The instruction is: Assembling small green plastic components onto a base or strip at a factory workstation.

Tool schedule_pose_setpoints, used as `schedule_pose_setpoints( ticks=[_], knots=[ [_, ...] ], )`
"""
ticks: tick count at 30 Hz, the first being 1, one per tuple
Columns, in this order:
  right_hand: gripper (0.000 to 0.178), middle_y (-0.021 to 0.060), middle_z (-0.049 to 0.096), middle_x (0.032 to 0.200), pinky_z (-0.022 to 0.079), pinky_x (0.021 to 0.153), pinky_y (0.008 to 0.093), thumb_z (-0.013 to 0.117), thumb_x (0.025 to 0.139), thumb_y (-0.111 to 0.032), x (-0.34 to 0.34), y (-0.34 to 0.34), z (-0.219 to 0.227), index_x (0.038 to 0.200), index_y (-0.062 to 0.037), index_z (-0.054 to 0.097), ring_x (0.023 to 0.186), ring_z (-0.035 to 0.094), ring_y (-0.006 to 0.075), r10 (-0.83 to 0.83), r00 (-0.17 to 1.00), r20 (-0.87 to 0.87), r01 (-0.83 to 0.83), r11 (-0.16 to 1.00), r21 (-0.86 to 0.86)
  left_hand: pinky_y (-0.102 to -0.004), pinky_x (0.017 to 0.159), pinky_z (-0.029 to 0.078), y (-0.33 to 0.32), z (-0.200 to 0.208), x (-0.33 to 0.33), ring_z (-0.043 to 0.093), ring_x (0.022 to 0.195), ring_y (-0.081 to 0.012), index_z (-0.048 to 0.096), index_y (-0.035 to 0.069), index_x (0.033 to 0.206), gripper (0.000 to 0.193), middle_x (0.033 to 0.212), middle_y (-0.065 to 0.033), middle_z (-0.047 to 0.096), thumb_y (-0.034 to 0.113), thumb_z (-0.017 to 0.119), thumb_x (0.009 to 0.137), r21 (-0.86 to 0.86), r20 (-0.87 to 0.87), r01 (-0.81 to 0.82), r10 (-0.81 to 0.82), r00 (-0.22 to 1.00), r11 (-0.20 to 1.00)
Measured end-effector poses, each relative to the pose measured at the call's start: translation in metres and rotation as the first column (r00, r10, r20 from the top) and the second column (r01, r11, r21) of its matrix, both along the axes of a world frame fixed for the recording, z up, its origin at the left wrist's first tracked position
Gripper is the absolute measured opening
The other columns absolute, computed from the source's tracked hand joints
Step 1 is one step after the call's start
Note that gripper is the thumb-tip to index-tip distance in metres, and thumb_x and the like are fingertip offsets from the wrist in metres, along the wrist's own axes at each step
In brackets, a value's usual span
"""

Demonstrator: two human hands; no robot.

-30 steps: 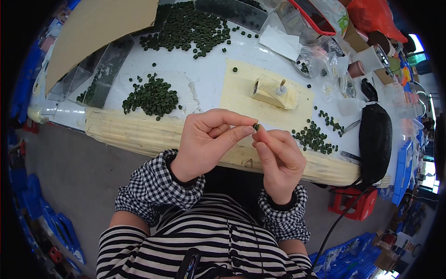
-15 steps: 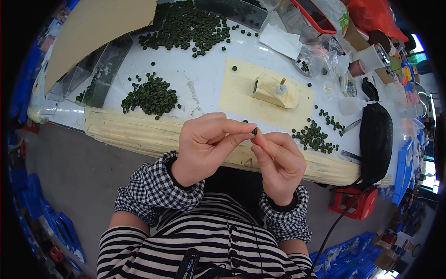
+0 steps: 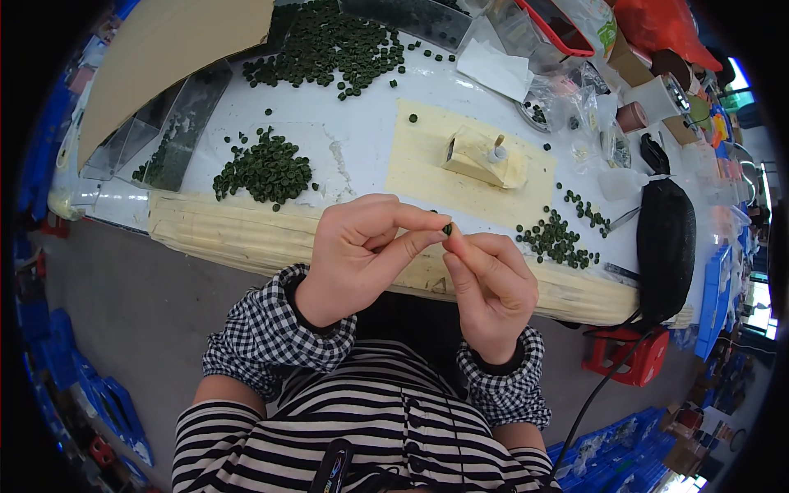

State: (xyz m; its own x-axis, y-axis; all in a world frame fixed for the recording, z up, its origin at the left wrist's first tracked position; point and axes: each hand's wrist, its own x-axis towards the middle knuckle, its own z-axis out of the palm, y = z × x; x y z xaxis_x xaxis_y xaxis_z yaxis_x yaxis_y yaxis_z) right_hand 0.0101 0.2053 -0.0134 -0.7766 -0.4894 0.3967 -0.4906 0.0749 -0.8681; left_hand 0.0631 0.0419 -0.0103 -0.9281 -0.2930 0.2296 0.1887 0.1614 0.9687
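Two hands meet above the near edge of a white desk (image 3: 362,156). The left hand (image 3: 357,255) and right hand (image 3: 489,287) pinch one small dark green bead (image 3: 447,229) between their fingertips, other fingers curled.

Between my raised hands and the cream block (image 3: 481,156) lies bare yellow mat (image 3: 427,177), with green pellet heaps left (image 3: 265,168) and right (image 3: 557,238) flanking that gap.

The small dark green piece (image 3: 447,229) is mostly covered by the fingertips of the left hand (image 3: 357,255) and right hand (image 3: 489,287); its shape cannot be determined. The clear bags' (image 3: 575,107) contents are too small to be identified.
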Motion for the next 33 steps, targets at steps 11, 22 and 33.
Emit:
schedule_pose_setpoints(
  ticks=[11,22,33],
  knots=[
    [0.013,0.0073,0.06,0.082,0.044,0.068,0.0308,0.071,0.076,0.002,-0.036,0.043,-0.007,0.088,-0.001,0.068,0.078,0.054,0.0213,-0.323,0.855,-0.406,0.442,0.863,0.244,-0.0267,0.046,0.04,-0.012,-0.01,-0.008,0.051,0.05,-0.0163,0.069,0.002,0.092,0.011,0.067,-0.0087,0.058,0.002,0.068,0.081,-0.564,0.04,-0.071,0.112,0.993,0.823],
    [0.013,0.0065,0.057,0.08,0.042,0.07,0.0339,0.071,0.075,-0.001,-0.035,0.037,-0.002,0.087,-0.0025,0.068,0.078,0.05,0.0239,-0.282,0.809,-0.516,0.485,0.816,0.314,-0.0247,0.046,0.031,-0.016,-0.002,-0.011,0.039,0.048,-0.0098,0.07,0.001,0.093,0.014,0.061,-0.0034,0.05,0.0,0.069,0.08,-0.446,-0.014,-0.081,0.084,0.996,0.892],
    [0.035,0.0076,0.061,0.087,0.044,0.07,0.0309,0.07,0.072,0.004,-0.002,-0.003,0.002,0.106,-0.002,0.07,0.079,0.054,0.0227,-0.078,0.968,-0.239,0.097,0.993,0.072,-0.0239,0.047,0.025,-0.005,0.0,-0.001,0.032,0.051,-0.006,0.072,0.004,0.097,0.017,0.057,0.0023,0.041,0.002,0.07,0.08,-0.121,-0.025,-0.038,0.035,0.999,0.992]
  ],
)
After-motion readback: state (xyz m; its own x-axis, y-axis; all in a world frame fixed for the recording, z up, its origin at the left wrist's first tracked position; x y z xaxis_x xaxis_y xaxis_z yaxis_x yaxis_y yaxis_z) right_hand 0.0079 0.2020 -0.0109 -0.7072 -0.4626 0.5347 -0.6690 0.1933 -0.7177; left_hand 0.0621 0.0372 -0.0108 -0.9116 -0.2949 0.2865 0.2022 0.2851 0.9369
